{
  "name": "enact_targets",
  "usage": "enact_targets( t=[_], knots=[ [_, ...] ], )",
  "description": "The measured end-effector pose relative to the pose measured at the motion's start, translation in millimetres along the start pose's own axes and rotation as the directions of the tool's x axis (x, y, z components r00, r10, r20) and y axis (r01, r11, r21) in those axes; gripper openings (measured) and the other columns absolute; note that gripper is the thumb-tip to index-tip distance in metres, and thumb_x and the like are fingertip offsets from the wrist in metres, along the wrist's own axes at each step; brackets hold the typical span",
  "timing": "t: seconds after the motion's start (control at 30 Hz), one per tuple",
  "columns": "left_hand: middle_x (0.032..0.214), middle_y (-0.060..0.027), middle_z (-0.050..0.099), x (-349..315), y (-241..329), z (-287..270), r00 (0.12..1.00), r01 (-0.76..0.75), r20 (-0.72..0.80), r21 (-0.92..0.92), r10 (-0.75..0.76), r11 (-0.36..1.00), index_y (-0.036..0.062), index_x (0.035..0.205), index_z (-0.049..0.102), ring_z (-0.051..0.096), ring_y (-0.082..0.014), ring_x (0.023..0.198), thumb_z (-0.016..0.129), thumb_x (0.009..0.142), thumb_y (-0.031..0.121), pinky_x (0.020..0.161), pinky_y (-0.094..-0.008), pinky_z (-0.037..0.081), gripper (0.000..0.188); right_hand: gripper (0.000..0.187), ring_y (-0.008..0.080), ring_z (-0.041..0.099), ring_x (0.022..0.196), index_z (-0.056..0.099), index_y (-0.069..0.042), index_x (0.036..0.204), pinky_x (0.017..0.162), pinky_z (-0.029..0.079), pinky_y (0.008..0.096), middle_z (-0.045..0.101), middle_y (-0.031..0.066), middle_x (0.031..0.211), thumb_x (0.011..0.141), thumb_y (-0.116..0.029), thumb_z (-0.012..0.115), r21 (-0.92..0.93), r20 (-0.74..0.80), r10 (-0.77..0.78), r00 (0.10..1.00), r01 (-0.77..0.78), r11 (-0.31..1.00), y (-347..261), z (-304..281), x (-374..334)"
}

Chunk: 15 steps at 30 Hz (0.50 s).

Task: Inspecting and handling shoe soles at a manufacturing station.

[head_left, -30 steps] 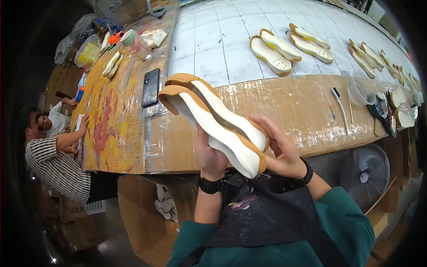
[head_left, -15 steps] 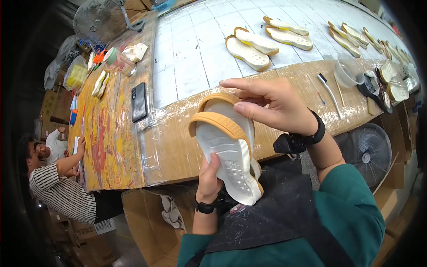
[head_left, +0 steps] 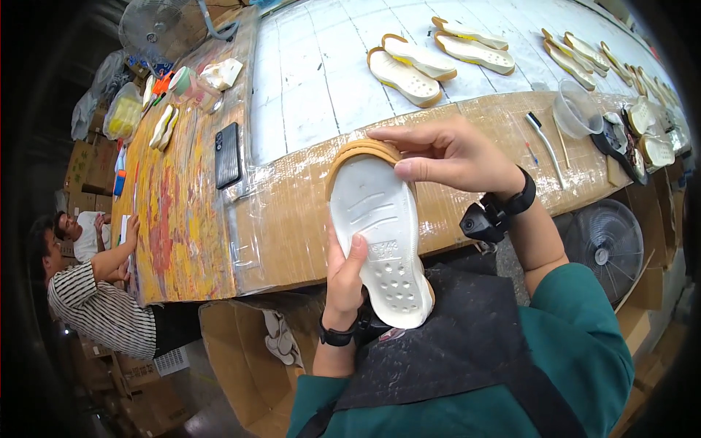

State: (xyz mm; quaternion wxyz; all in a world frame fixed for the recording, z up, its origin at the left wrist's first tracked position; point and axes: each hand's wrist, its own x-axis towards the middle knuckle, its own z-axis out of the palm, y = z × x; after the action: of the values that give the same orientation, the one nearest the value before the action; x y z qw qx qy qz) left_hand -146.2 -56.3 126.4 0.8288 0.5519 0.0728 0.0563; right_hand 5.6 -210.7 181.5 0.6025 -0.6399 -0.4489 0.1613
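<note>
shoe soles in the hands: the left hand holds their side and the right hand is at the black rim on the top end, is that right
Not quite: the head view shows that the rim on the top end of the shoe soles is tan, not black. The left hand does hold their side, and the right hand is at that rim.

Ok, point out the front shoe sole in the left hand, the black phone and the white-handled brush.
Front shoe sole (head_left: 382, 225): head view, middle of its pale face.
Black phone (head_left: 227, 157): head view, middle of its ribbed back.
White-handled brush (head_left: 550, 148): head view, on its handle.
</note>
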Motion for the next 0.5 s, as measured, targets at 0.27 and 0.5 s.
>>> enact_targets(
  t=[0.27,0.5],
  knots=[
    [0.117,-0.0131,0.045,19.1,-11.6,-17.3,0.982,0.05,-0.17,-0.175,-0.081,0.983,0.0016,0.125,0.027,0.048,-0.0198,0.103,0.043,0.089,0.014,0.088,-0.0323,0.039,0.041,0.04,0.009,0.055,0.085,0.046,-0.001,0.12,0.072,0.047,0.0224,0.057,0.0063,0.103,0.084,-0.016,0.055,0.349,0.062,0.292,0.954,-0.295,0.89,49.3,11.2,21.6],
    [0.12,-0.0135,0.041,52.7,-39.9,-101.3,0.908,-0.17,-0.376,0.067,0.183,0.983,-0.0002,0.128,0.028,0.047,-0.0214,0.103,0.045,0.087,0.013,0.088,-0.0319,0.037,0.046,0.043,0.0301,0.056,0.089,0.053,0.006,0.102,0.077,0.044,0.0321,0.058,0.023,0.096,0.076,-0.028,0.059,-0.056,-0.744,0.183,0.642,-0.333,0.941,196.4,-72.9,68.3]
  ],
)
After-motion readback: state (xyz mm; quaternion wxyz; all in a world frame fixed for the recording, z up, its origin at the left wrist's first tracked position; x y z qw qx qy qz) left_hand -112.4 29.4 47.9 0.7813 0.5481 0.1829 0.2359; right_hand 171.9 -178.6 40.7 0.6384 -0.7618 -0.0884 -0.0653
